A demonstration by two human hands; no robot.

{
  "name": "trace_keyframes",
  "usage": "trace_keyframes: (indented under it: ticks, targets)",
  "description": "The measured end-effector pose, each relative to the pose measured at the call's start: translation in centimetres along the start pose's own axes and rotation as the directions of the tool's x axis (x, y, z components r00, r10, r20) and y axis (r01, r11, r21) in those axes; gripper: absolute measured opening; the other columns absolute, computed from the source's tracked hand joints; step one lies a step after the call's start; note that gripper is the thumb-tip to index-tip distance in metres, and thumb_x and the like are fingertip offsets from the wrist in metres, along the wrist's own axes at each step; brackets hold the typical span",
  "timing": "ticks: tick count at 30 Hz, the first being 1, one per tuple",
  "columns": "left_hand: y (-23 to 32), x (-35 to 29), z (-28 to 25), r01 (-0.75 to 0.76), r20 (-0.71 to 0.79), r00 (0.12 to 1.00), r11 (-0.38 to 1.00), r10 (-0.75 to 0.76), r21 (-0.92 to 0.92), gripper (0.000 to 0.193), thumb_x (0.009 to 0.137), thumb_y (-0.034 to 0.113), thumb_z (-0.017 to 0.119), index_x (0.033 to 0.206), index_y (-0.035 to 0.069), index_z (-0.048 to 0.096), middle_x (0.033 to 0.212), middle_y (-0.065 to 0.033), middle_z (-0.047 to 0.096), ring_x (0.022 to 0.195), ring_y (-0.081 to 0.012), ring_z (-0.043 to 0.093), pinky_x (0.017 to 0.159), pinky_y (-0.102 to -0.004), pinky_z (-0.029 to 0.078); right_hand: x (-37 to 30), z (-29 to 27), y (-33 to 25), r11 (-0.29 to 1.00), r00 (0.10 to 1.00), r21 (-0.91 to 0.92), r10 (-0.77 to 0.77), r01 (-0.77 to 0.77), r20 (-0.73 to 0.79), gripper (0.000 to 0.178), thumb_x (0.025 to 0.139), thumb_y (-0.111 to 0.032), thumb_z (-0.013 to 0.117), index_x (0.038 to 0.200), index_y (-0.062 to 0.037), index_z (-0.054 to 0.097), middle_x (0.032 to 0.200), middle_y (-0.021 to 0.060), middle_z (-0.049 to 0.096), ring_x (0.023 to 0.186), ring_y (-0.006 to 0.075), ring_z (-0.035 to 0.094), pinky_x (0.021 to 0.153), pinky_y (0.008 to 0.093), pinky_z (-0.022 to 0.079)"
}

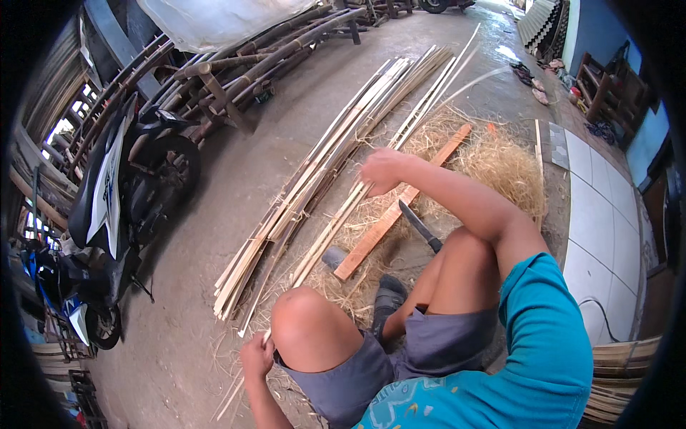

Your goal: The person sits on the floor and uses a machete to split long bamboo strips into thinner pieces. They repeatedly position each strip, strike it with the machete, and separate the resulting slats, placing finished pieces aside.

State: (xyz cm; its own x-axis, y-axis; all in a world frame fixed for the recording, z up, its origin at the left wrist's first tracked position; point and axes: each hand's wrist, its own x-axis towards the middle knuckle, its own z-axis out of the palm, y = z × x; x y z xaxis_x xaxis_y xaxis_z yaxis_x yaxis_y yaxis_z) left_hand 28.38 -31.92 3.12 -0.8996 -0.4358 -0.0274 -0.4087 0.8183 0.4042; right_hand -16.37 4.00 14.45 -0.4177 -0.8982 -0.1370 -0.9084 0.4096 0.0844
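Low beside my left knee, my left hand is closed on a thin pale bamboo strip, whose tail runs down toward the floor. My right arm reaches forward across my body. At its end my right hand is closed, fingers curled down over a few long bamboo strips; its fingertips are partly hidden. Just right of these strips a reddish wooden plank lies slanted over shavings. A knife with a dark blade rests between the plank and my right knee. A grey cylinder stands by the plank's near end.
A large bundle of bamboo strips lies to the left on the concrete floor. Curly shavings heap at right, beside white tiles. Motorbikes stand at left, a bamboo frame behind. Sandals lie far right.
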Motion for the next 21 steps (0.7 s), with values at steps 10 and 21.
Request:
trace_keyframes:
  ticks: [10, 21]
  targets:
    - [13.9, 6.7, -0.8, 0.395, 0.534, 0.844, 0.734, -0.051, -0.553, 0.032, 0.092, 0.035, 0.069, 0.097, 0.003, 0.07, 0.085, -0.01, 0.068, 0.075, -0.0209, 0.061, 0.065, -0.0353, 0.049, -0.2, 4.0, -0.4, 0.976, 0.957, -0.083, 0.214, -0.201, 0.198, 0.108, 0.065, -0.072, 0.076, 0.153, -0.0235, 0.035, 0.145, 0.0234, 0.043, 0.136, 0.0401, 0.041, 0.111, 0.0583, 0.032]
    - [15.0, 10.9, 4.3, 0.215, 0.468, 0.866, 0.716, 0.174, -0.664, 0.033, 0.094, 0.037, 0.07, 0.102, 0.005, 0.072, 0.079, 0.0013, 0.062, 0.068, -0.0075, 0.052, 0.061, -0.0227, 0.042, 4.4, 8.7, -4.9, 0.942, 0.966, 0.235, -0.255, 0.242, 0.03, 0.072, 0.083, -0.059, 0.067, 0.138, -0.0153, 0.052, 0.124, 0.0249, 0.058, 0.117, 0.0414, 0.057, 0.095, 0.0504, 0.049]
